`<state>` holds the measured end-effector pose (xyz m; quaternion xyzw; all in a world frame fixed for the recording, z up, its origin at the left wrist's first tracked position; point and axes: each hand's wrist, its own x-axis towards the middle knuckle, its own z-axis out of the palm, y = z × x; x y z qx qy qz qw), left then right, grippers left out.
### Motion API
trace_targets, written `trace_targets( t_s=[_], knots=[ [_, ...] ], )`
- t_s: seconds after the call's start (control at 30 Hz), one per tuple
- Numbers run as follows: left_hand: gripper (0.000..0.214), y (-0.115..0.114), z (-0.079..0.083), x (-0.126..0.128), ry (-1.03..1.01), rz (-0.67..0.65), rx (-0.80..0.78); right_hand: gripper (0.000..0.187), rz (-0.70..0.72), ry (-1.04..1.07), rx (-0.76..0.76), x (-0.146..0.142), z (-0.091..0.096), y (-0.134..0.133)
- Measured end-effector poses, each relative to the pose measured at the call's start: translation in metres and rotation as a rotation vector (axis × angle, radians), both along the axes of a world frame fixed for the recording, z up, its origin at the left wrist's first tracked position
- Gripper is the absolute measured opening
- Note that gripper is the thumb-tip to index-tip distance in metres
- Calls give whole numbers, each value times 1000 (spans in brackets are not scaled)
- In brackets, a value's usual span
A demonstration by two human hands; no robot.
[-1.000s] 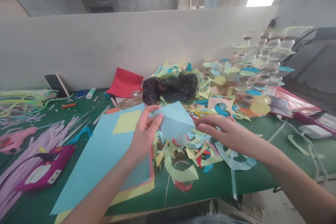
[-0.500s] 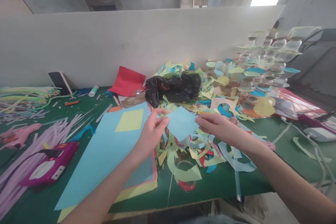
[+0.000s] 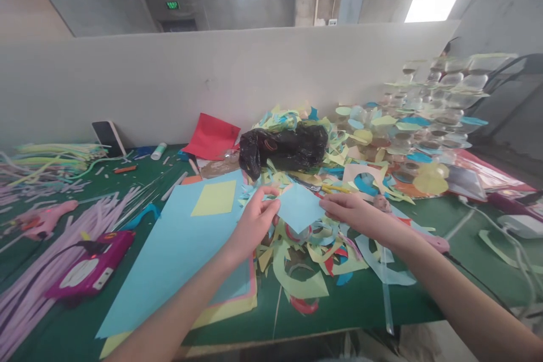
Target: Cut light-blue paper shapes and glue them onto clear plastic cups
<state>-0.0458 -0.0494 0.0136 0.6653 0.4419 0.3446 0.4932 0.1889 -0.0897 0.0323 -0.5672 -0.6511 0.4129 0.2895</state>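
Between my two hands a small square of light blue paper (image 3: 300, 208) is held up, turned so that its corners point sideways and down. My left hand (image 3: 257, 218) pinches its left corner, and my right hand (image 3: 348, 207) pinches the right one. Below the square lies a heap of cut paper scraps (image 3: 299, 283) in green, blue and red. A stack of large blue sheets (image 3: 169, 254), with pink and yellow edges showing, lies beside my left forearm. On the stack rests a yellow paper square (image 3: 214, 198).
Behind the scraps sits a black plastic bag (image 3: 292, 150). At left are a pink glue gun (image 3: 46, 219), a magenta power bank (image 3: 91, 266) and lilac sticks (image 3: 25, 300). Clear plastic cups (image 3: 449, 93) stand in tiers at right. White cables (image 3: 513, 251) cross the right side.
The view has tilted slightly, so everything appears a little lower and further right. Both hands keep their pinch on the blue paper square.
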Motion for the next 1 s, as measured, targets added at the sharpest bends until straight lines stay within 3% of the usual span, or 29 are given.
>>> trace_targets(
  t_s=[0.23,0.3,0.37,0.47,0.57,0.63,0.73,1.0],
  knots=[
    [19,-1,0,2,6,2,-10,47,16,-41,37,3,-3,2],
    [20,-1,1,1,4,10,-8,46,-36,-114,82,3,-4,2],
    [22,-2,3,0,2,27,-6,40,-167,-191,208,1,-4,0],
    [25,-2,4,0,-5,47,-28,30,-329,-279,529,-3,0,-5],
    [26,-1,3,1,-25,39,-68,34,-201,-356,770,-11,7,-9],
    [26,-1,3,2,-34,40,-69,38,-54,-416,829,-16,9,-7],
    [26,0,2,1,-32,45,-49,41,73,-505,801,-19,6,0],
    [27,-1,-1,1,-21,22,10,43,124,-514,742,-15,-10,7]
  ],
)
